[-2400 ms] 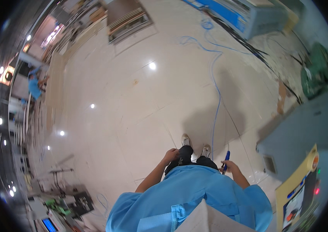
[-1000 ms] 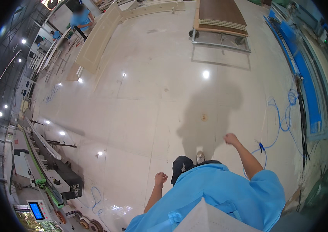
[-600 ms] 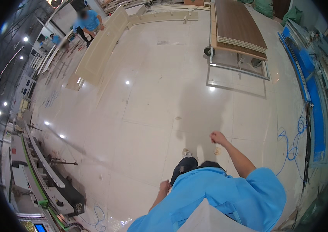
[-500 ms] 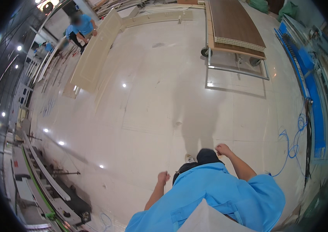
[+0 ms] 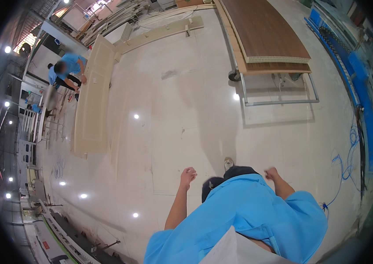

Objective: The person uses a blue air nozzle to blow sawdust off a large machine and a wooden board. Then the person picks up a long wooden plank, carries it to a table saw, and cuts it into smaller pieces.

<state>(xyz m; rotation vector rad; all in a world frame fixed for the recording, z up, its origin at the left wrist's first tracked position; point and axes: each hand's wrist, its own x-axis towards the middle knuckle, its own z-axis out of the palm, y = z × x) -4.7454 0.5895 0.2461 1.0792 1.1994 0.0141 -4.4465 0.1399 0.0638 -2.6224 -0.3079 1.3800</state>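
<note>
My left hand point(image 5: 188, 176) is raised beside my left thigh, its fingers loosely curled with nothing in them. On the other side, my right hand point(image 5: 272, 174) is closed and partly turned away near my right hip; nothing shows in it. Both touch only air above the pale tiled floor point(image 5: 164, 145). One shoe point(image 5: 228, 163) shows ahead of my dark trousers. Farther off stands a wheeled metal cart point(image 5: 283, 102) carrying brown wood-look panels point(image 5: 270, 31) with hollow-cored edges.
A cream door panel point(image 5: 94, 97) stands at the left, with a person in blue point(image 5: 71, 68) leaning over it. Long cream boards point(image 5: 164, 33) lie at the back. Blue machinery point(image 5: 364, 97) and a coiled blue hose point(image 5: 349, 163) line the right; a long machine point(image 5: 54, 240) is at lower left.
I have walked forward: the cart and the door panel appear nearer. My left hand has swung forward and up, while my right has drawn back toward my hip.
</note>
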